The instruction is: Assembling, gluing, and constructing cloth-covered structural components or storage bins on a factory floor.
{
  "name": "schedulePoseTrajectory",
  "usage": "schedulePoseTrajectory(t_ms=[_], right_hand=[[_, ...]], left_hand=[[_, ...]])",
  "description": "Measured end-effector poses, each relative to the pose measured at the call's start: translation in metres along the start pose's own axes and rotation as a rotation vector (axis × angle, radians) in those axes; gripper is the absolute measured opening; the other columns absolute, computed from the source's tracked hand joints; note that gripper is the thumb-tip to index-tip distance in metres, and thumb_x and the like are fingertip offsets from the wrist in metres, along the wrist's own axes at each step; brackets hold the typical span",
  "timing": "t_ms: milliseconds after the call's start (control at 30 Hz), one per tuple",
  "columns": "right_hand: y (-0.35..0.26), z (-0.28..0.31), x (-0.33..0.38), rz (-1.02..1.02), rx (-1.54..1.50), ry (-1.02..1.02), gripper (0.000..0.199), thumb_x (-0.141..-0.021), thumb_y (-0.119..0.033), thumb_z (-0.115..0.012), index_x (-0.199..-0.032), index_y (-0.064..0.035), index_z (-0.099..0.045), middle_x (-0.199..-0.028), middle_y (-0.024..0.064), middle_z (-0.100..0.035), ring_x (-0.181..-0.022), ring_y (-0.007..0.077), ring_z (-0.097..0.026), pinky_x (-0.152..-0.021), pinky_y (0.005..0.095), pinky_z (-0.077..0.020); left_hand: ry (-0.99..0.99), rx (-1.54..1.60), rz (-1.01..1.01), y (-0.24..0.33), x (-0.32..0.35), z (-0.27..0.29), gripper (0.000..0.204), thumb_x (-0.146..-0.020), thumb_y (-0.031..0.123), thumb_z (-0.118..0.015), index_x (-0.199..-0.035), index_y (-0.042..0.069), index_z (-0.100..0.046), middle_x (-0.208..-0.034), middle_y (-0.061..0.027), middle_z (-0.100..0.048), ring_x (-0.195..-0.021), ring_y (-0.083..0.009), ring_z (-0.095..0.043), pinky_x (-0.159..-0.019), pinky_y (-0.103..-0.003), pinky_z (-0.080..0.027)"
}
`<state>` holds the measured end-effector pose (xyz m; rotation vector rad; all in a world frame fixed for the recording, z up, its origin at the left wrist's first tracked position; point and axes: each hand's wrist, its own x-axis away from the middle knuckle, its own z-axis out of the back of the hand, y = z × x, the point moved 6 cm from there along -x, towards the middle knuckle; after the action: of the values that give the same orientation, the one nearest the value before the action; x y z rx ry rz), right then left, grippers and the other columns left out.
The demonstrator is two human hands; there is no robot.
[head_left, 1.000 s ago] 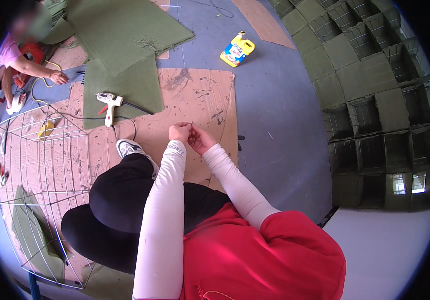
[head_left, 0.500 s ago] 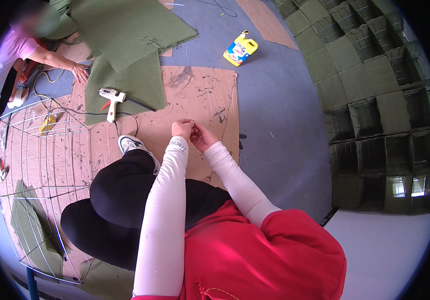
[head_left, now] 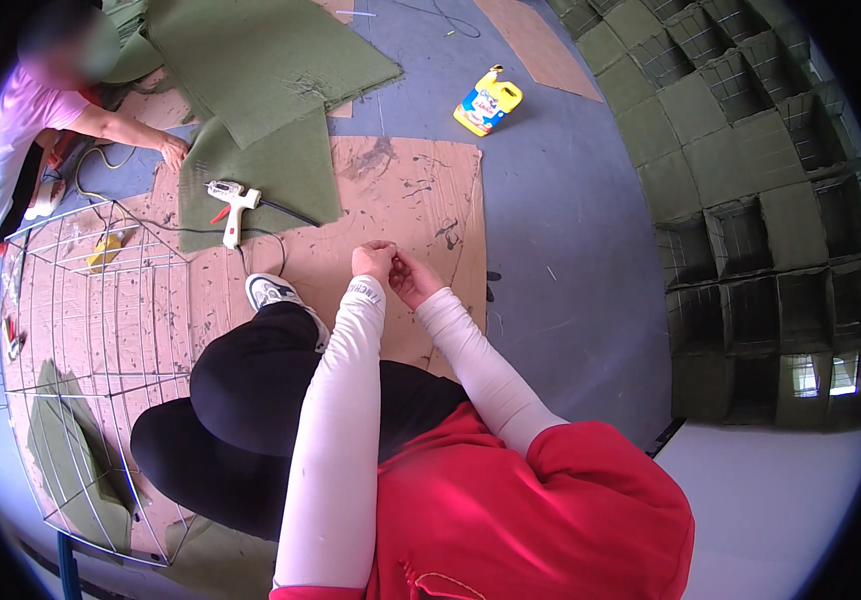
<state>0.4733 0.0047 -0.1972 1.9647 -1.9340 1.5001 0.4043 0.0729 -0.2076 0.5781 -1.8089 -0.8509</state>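
My left hand [head_left: 373, 262] and my right hand [head_left: 415, 278] meet fingertip to fingertip above a stained cardboard sheet [head_left: 421, 195]. They pinch a small pale thin piece between them; it is too small to tell what it is. Both arms wear white sleeves. My bent leg in black trousers [head_left: 251, 380] and a grey-white shoe [head_left: 273, 292] lie just left of the hands. A white glue gun [head_left: 231, 205] with a black cord lies on green felt [head_left: 261, 180], well to the left of my hands.
A wire mesh frame [head_left: 101, 330] lies at left with green felt [head_left: 66, 460] in it. Larger green felt sheets [head_left: 261, 60] lie at the back. A yellow bottle [head_left: 488, 100] stands on the blue floor. Felt-covered cubes [head_left: 751, 180] are stacked at right. Another person [head_left: 11, 130] rests a hand [head_left: 173, 152] on the felt.
The other person's hand has reached right onto the green felt. My hands stay together in the same place over the cardboard.
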Motion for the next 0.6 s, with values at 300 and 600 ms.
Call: schedulePoseTrajectory(t_ms=[300, 600], right_hand=[[0.0004, 0.0015, 0.0031, 0.031, 0.043, 0.064, 0.014, -0.082, -0.023, -0.057, -0.076, -0.0104, -0.057, -0.066, -0.0023, -0.055, -0.061, 0.0097, -0.053, -0.052, 0.0207, -0.0376], [0.0001, 0.0033, 0.0000, 0.044, -0.026, 0.044, 0.015, -0.082, -0.023, -0.058, -0.076, -0.0096, -0.056, -0.067, -0.0019, -0.055, -0.062, 0.0101, -0.052, -0.055, 0.0207, -0.0392]], left_hand=[[0.042, -0.087, -0.024, 0.0028, -0.0006, 0.0015, 0.013, -0.077, 0.008, -0.058, -0.088, 0.001, -0.061, -0.062, -0.0036, -0.057, -0.048, -0.0109, -0.053, -0.043, -0.022, -0.042], [0.033, -0.081, -0.018, 0.0044, 0.0026, -0.0005, 0.011, -0.078, 0.009, -0.058, -0.087, 0.002, -0.061, -0.062, -0.0022, -0.057, -0.048, -0.0097, -0.053, -0.045, -0.022, -0.043]])
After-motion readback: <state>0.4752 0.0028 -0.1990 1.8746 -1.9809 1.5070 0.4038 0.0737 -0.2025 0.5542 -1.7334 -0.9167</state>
